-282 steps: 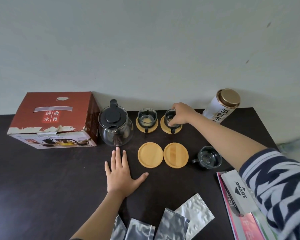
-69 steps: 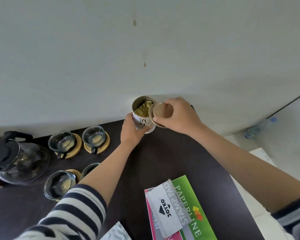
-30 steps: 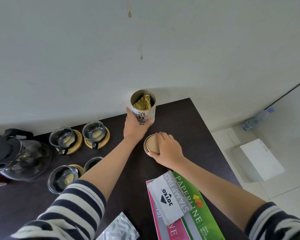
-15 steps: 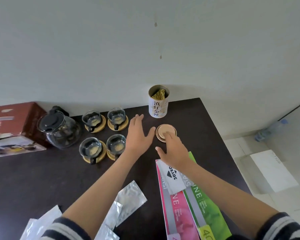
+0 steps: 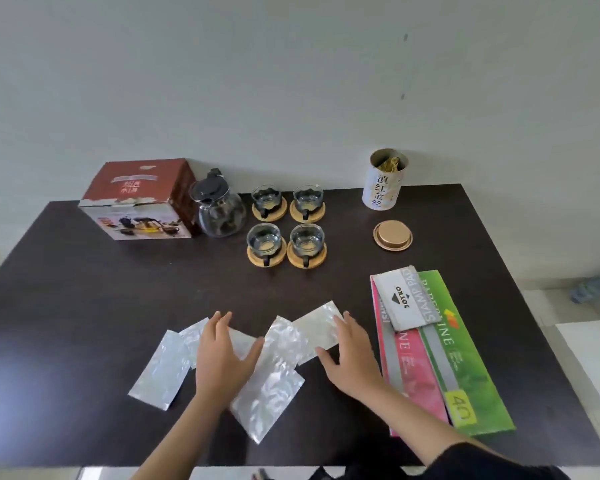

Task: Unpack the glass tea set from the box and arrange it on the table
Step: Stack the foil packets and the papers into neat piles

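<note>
Both hands are laid flat with fingers straight on the foil sachets (image 5: 281, 344): the left hand (image 5: 222, 355) on the middle ones, the right hand (image 5: 352, 351) at the rightmost one's edge. Well beyond the fingertips, the glass teapot (image 5: 220, 209) and four glass cups (image 5: 286, 223) on wooden coasters are set beside the red box (image 5: 139, 199).

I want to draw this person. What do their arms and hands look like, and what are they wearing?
Both forearms are bare. The left hand and right hand wear no gloves, and no rings or watch show. A dark sleeve covers the right arm near the elbow; no left sleeve shows.
</note>
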The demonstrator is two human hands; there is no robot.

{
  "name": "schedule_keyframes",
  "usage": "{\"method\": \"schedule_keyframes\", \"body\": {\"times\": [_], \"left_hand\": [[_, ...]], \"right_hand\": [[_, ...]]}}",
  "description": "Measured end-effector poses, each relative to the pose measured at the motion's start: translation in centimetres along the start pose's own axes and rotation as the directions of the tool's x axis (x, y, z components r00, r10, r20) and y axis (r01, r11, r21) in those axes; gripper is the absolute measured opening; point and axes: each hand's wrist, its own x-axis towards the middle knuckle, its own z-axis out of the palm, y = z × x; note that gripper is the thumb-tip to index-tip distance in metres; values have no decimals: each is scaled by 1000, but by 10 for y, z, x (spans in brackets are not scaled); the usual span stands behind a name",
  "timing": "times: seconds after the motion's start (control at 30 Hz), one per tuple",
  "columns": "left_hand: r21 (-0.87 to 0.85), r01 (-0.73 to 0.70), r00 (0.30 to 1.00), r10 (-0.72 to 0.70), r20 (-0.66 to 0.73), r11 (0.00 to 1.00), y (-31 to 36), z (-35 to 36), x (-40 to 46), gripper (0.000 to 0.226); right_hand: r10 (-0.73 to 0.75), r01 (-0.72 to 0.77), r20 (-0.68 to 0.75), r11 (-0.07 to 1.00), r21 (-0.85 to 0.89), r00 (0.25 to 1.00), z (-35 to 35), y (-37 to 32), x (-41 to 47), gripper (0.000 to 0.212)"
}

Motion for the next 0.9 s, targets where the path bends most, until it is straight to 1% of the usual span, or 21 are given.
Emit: {"method": "schedule_keyframes", "body": {"times": [0.1, 0.23, 0.3, 0.4, 0.47, 0.5, 0.6, 0.63, 0.67, 0.7, 0.77, 0.83, 0.9], "left_hand": [[115, 42, 999, -43, 10, 992, -54, -16, -17, 97], [169, 75, 995, -86, 57, 983, -108, -28, -30, 109], [200, 37, 994, -57, 96, 979, -121, -27, -31, 112], [204, -53, 986, 19, 163, 978, -118, -16, -32, 107], [142, -75, 976, 44, 212, 987, -106, -5, -33, 103], [80, -83, 973, 63, 221, 993, -100, -1, -34, 100], [-197, -102, 977, 136, 166, 975, -93, 1, -41, 82], [-255, -96, 981, 135, 139, 962, -94, -2, -43, 78], [-276, -103, 985, 137, 108, 956, -97, -6, -43, 76], [-270, -124, 986, 150, 75, 955, -101, -10, -41, 77], [-207, -165, 983, 178, 50, 964, -112, -17, -34, 83], [-125, -170, 979, 182, 90, 978, -119, -21, -24, 94], [-84, -157, 973, 168, 156, 984, -122, -21, -15, 103]], "right_hand": [[96, -99, -65, 995, -33, 993, 20, -9, -6, 81], [203, -201, -166, 979, 30, 965, 41, -29, -12, 82], [228, -225, -205, 974, 41, 952, 54, -40, -16, 82], [254, -252, -243, 967, 39, 936, 80, -59, -27, 81], [249, -242, -267, 968, 60, 931, 97, -71, -34, 80], [234, -216, -283, 972, 92, 930, 103, -77, -37, 77], [204, -110, -346, 956, 272, 916, 111, -88, -46, 62], [213, -87, -357, 937, 338, 909, 110, -90, -50, 62], [213, -68, -367, 926, 370, 906, 110, -89, -54, 64], [190, -45, -384, 933, 357, 904, 110, -89, -59, 68], [119, -24, -390, 971, 240, 913, 115, -88, -68, 80], [107, -86, -312, 993, 82, 944, 124, -88, -73, 91], [141, -161, -233, 985, -69, 962, 133, -91, -75, 99]]}}
